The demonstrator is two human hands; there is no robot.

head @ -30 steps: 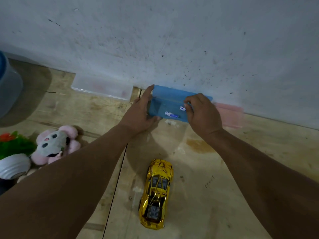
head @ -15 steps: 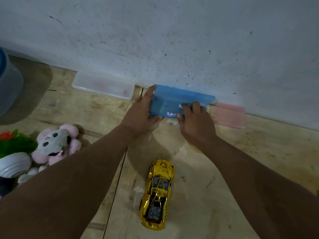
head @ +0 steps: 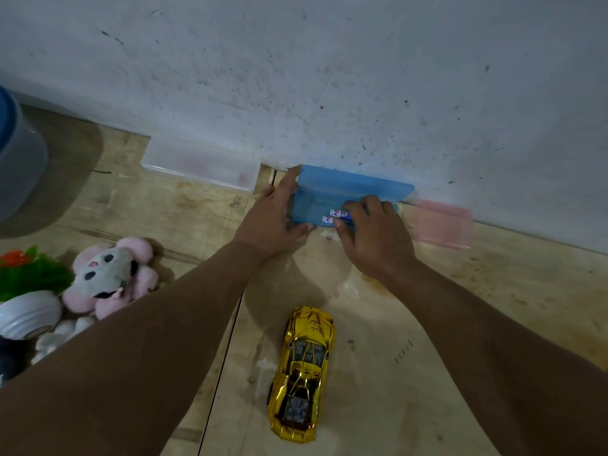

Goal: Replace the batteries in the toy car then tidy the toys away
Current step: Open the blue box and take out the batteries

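A gold toy car (head: pixel 304 373) stands on the wooden surface, nose toward the wall. Beyond it a blue plastic box (head: pixel 329 189) sits against the wall with its lid up. My left hand (head: pixel 273 222) grips the box's left end. My right hand (head: pixel 375 238) reaches into the box from the right. Its fingertips are closed on two batteries (head: pixel 334 216) with white, blue and red labels. The hand hides the right part of the batteries and of the box's inside.
A clear plastic box (head: pixel 200 166) lies left of the blue one, and a pink box (head: pixel 441 225) lies to its right, both at the wall. A pink-and-grey plush (head: pixel 105 278), a green toy (head: pixel 29 274) and a white round toy (head: pixel 26 314) crowd the left edge below a large translucent container (head: pixel 16 166).
My right hand moved from the box's right end into the box and closed its fingers on the batteries. My left hand stayed on the box's left end. The car has not moved.
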